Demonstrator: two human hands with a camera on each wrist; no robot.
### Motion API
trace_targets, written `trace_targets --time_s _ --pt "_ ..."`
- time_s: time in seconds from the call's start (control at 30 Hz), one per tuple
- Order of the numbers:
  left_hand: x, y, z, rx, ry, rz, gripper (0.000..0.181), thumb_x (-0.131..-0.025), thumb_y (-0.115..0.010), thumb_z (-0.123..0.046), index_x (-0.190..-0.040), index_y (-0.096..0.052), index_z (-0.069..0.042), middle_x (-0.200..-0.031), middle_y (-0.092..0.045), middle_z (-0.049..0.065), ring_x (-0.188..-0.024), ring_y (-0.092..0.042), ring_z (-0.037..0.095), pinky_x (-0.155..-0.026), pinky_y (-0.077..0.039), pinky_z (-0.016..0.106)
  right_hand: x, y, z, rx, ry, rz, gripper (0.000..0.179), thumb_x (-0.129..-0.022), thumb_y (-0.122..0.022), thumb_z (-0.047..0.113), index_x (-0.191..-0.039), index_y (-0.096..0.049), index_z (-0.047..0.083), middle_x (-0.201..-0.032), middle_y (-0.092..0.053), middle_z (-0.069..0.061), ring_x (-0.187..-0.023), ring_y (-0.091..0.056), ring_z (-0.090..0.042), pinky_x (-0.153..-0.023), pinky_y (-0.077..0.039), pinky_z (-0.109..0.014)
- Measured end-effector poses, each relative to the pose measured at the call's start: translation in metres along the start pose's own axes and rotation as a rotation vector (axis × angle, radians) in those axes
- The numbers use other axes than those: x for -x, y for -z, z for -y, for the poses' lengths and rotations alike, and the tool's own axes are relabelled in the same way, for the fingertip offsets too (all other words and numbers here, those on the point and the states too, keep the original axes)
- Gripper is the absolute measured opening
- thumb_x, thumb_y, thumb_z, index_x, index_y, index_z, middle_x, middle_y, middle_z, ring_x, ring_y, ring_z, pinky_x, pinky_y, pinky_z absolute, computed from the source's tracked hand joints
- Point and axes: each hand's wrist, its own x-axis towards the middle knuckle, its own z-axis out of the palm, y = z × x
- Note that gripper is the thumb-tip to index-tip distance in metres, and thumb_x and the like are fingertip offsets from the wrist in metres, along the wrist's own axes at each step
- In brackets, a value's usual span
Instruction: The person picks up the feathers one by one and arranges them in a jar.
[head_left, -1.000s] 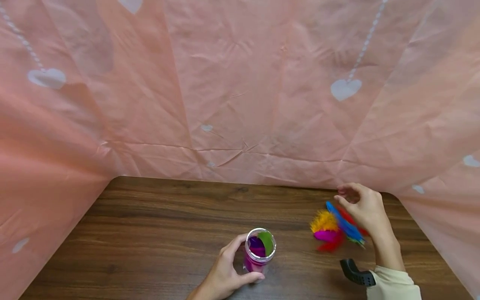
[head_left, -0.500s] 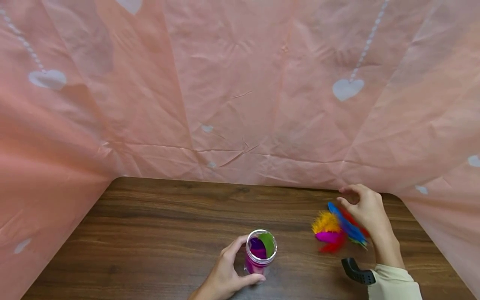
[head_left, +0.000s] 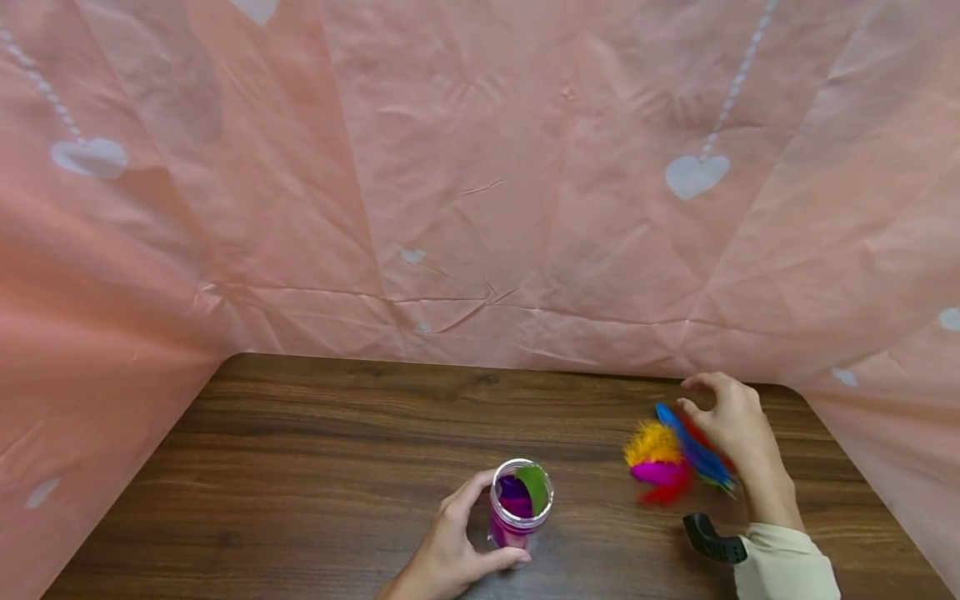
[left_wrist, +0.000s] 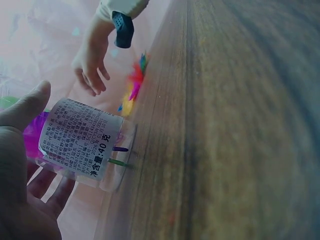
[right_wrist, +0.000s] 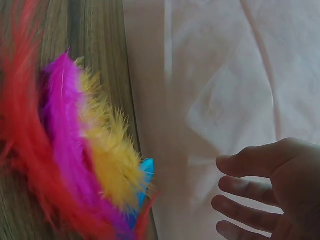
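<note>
My left hand [head_left: 450,533] grips a clear plastic jar [head_left: 506,525] standing upright on the table, thumb on the near side and fingers round the far side. The jar has no lid on; purple, magenta and green feathers [head_left: 516,500] show inside. A printed white label [left_wrist: 80,137] faces the left wrist camera. My right hand [head_left: 731,425] hovers beside and above a small pile of loose feathers, fingers loosely bent and holding nothing. The pile has a yellow feather [right_wrist: 115,160], a magenta feather [right_wrist: 67,120], a red feather [right_wrist: 25,130] and a blue feather [head_left: 693,446].
The brown wooden table [head_left: 337,450] has a pink cloth [head_left: 450,208] with white hearts hanging behind it and down both sides. A black curved bracket [head_left: 712,542] sticks out from the right sleeve [head_left: 786,562], low over the table.
My right hand has shifted very slightly to the right and toward me, still holding nothing. The left hand, the jar and the feather pile look the same.
</note>
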Motion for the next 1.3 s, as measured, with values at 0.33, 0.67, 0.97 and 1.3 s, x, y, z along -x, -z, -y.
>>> trace_targets --time_s 0.33,0.67,0.97,1.3 --pt "0.000 0.000 0.000 -0.002 -0.003 0.004 0.087 -0.068 -0.097 -0.007 -0.143 -0.052 -0.008 -0.128 -0.069 0.007 -0.116 -0.066 0.018 -0.102 -0.052 0.032 -0.001 -0.003 -0.010 -0.004 -0.009 -0.003 0.026 -0.088 -0.079 0.004 -0.109 -0.070 -0.008 -0.107 -0.070 -0.032 -0.101 -0.063 -0.053 -0.086 -0.050 -0.066" --pt "-0.001 0.001 0.000 -0.020 -0.002 0.002 0.088 -0.068 -0.097 -0.008 -0.144 -0.052 -0.009 -0.128 -0.069 0.006 -0.116 -0.066 0.018 -0.102 -0.052 0.032 -0.002 -0.007 -0.018 -0.004 -0.036 0.056 0.030 -0.089 -0.076 0.005 -0.113 -0.066 -0.011 -0.106 -0.069 -0.032 -0.096 -0.065 -0.052 -0.082 -0.053 -0.065" --pt "0.000 0.000 0.000 -0.008 0.002 0.008 0.088 -0.069 -0.097 -0.007 -0.144 -0.052 -0.009 -0.130 -0.068 0.007 -0.117 -0.066 0.018 -0.103 -0.051 0.032 -0.002 -0.011 -0.028 0.003 -0.052 0.087 0.027 -0.088 -0.077 0.005 -0.110 -0.068 -0.010 -0.104 -0.070 -0.033 -0.095 -0.064 -0.052 -0.084 -0.052 -0.066" --pt "0.000 0.000 0.000 -0.008 0.007 0.012 0.089 -0.069 -0.097 -0.008 -0.144 -0.051 -0.009 -0.130 -0.068 0.007 -0.116 -0.066 0.018 -0.100 -0.053 0.033 -0.004 -0.015 -0.036 0.001 -0.073 0.104 0.029 -0.088 -0.076 0.002 -0.111 -0.067 -0.012 -0.104 -0.069 -0.034 -0.095 -0.065 -0.051 -0.085 -0.051 -0.065"
